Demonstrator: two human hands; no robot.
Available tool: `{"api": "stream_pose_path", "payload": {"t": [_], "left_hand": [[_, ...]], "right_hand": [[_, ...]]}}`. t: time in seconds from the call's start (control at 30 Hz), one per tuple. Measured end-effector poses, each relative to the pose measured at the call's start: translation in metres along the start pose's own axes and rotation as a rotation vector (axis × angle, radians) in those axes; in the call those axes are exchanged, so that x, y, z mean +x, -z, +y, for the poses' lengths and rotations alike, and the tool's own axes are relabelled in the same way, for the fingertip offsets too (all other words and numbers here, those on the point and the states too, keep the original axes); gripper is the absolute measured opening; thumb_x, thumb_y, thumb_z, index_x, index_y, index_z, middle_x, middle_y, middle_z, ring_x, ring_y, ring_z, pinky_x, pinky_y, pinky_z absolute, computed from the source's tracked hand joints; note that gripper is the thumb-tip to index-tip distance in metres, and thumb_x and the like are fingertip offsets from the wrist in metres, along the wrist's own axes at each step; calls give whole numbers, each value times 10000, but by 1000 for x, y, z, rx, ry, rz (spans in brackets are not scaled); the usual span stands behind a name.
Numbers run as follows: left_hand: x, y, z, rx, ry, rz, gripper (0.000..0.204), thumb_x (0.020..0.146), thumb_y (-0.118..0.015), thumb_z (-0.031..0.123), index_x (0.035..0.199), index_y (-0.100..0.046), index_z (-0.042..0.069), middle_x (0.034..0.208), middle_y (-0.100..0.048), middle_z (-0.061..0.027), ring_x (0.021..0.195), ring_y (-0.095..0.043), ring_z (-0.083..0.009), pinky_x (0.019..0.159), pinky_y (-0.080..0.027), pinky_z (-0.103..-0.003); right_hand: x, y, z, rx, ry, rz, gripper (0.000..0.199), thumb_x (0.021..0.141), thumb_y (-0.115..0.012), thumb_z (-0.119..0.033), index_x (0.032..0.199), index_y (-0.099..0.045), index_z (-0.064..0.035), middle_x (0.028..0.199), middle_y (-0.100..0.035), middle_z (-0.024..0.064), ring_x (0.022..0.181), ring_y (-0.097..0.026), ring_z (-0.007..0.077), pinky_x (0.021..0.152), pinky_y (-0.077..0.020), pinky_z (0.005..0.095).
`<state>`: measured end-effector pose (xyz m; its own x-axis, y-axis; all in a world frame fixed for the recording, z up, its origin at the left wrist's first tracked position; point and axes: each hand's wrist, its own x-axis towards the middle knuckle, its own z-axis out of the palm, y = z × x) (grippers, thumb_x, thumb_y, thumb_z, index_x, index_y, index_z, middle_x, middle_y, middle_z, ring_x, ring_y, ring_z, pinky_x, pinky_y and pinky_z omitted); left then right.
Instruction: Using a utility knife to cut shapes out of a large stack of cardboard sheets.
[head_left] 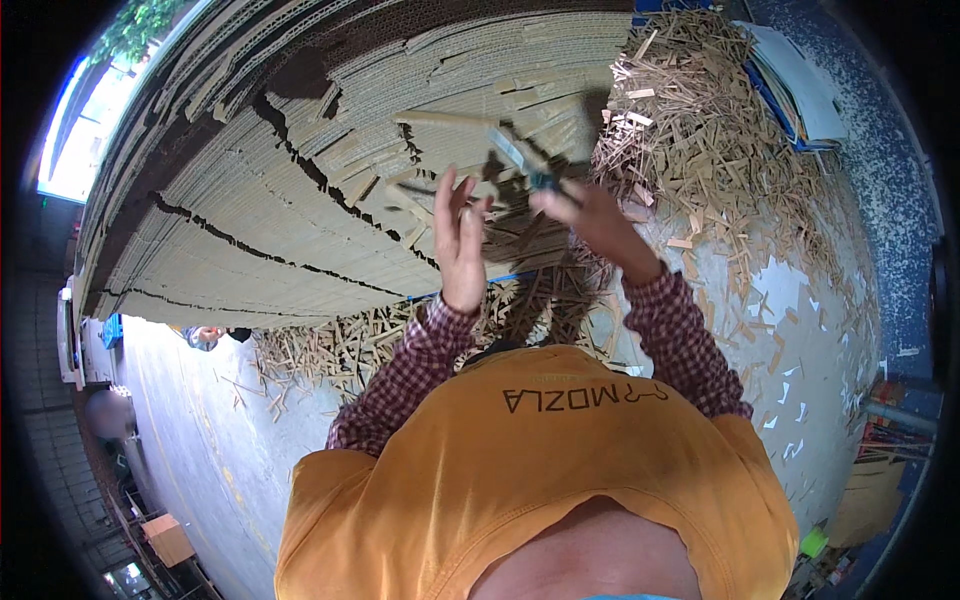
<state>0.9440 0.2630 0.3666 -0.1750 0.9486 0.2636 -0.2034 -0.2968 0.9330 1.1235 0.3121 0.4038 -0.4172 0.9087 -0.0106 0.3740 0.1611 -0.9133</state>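
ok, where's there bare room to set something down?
Mostly bare: floor left of the orange shirt, bordered by scraps along the cardboard stack. Crowded: scrap heap upper right, and littered floor below it. Also tight: around the right hand, holding a knife-like tool.

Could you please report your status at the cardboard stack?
Left hand open over cardboard stack. Right hand gripping a motion-blurred tool. Loose cardboard strips lying on the stack.

A broad tan corrugated-cardboard stack [270, 200] stands left of a heap of thin brown cardboard strips [700, 130] on the grey concrete floor [195, 420]; a flat white-and-blue bundle [800, 85] lies at the heap's right.
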Motion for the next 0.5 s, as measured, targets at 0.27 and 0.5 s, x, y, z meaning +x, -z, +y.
{"api": "stream_pose_path", "payload": {"t": [0.27,0.5], "left_hand": [[58,-46,12,38,-117,-148,437,951,-461,253,1319,-396,27,1225,-485,-127,1085,-476,-195,928,-365,-280],[70,-42,-6,200,-59,-187,378,945,-454,269,1229,-482,22,1142,-508,-122,1034,-496,-209,880,-391,-302]], "right_hand": [[50,-9,-11,197,141,197,384,877,-503,-328,826,-566,47,556,-481,84,525,-440,131,500,-352,318],[49,-18,-4,116,255,301,267,875,-487,-211,852,-544,49,605,-528,178,536,-492,185,523,-384,355]]}}
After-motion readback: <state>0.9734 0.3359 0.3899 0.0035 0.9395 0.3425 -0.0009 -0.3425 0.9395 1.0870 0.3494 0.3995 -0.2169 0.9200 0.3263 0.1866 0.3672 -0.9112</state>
